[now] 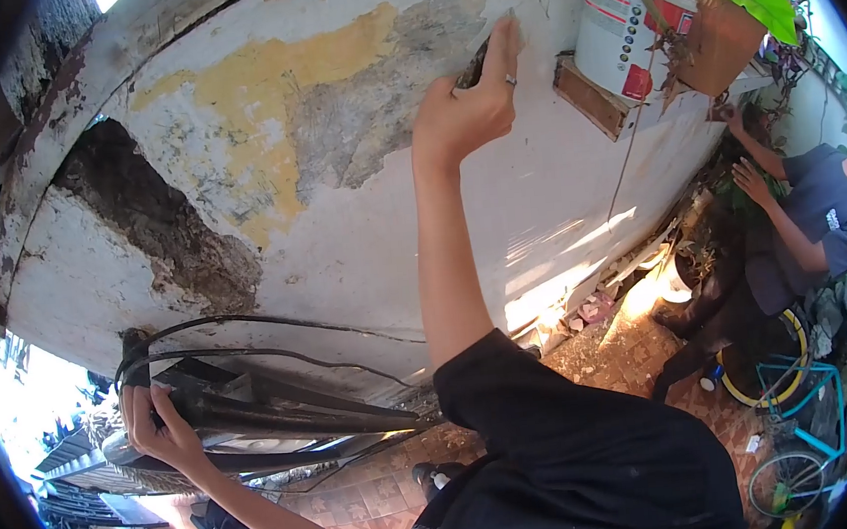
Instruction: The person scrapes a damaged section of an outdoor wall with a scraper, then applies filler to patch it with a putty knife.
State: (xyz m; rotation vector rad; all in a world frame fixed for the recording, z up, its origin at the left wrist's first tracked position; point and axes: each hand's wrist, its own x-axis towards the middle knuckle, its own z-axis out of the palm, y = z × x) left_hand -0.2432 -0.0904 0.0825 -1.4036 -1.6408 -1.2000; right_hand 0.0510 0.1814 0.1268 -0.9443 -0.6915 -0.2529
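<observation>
My right hand [466,112] is raised against the white wall [557,184], beside a patch of exposed yellow and grey [351,101]. Its fingers point up along the surface, and a small dark object [473,66] shows between thumb and fingers; what it is I cannot make out. Lower left, my left hand [163,429] has its fingers curled at the end of a bundle of dark bars [256,407] with black cables [249,320]. What lies inside those fingers is mostly hidden.
A white bucket [609,36] and a plant pot [719,42] stand on a wooden ledge [590,102], upper right. Another person [817,204] works by the wall at the right, near a teal bicycle frame [803,414]. A dark hole [140,207] opens in the wall at left.
</observation>
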